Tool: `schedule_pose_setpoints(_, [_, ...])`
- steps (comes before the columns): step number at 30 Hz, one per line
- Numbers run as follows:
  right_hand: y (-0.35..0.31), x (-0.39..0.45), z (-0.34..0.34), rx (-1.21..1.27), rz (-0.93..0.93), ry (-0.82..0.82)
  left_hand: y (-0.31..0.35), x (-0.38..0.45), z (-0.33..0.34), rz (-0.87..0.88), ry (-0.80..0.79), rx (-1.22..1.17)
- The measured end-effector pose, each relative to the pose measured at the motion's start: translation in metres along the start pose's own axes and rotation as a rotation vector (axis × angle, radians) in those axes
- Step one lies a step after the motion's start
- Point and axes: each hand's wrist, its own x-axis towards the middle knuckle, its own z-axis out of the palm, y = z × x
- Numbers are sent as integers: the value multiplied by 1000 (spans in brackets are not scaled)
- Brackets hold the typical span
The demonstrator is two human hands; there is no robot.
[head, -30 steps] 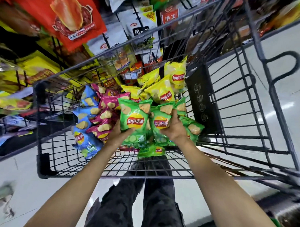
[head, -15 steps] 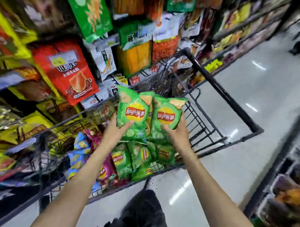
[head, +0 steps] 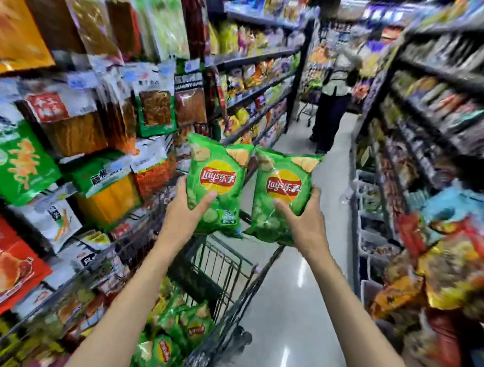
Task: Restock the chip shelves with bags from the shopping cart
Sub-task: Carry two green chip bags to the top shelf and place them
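A supermarket aisle runs ahead, its pale floor (head: 299, 309) shining between two long runs of shelving. The left shelves (head: 256, 57) are packed with snack packets, hanging and standing; the right shelves (head: 442, 75) are blurred, with loose packets piled at the near end. Far down the aisle a person (head: 334, 96) stands with their back to the camera, beside another trolley.

Below and in front sits a dark wire shopping cart (head: 227, 268), close against the left shelves. More green chip bags (head: 181, 329) lie in its basket.

Two bare forearms reach forward above the cart, each lifting one green chip bag upright at mid-height. The left hand (head: 185, 211) grips the left bag (head: 216, 182) by its lower edge, thumb across the front, fingers wrapped behind. The right hand (head: 302, 221) grips the right bag (head: 283, 195) the same way, thumb on the front and fingers curled round the bag's right side. The two bags hang just beside each other, top corners almost touching.
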Motion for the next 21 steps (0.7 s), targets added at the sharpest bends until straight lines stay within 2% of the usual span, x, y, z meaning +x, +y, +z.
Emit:
schedule_pose_setpoints(8, [-5, 85, -128, 98, -80, 135, 104, 72, 117, 216, -30, -49])
schedule_pose_setpoints(14, [7, 152, -231, 103, -147, 230, 174, 113, 219, 287, -18, -79])
schedule_pose_setpoints(21, [28, 224, -294, 140, -196, 230, 209, 162, 304, 356, -60, -138])
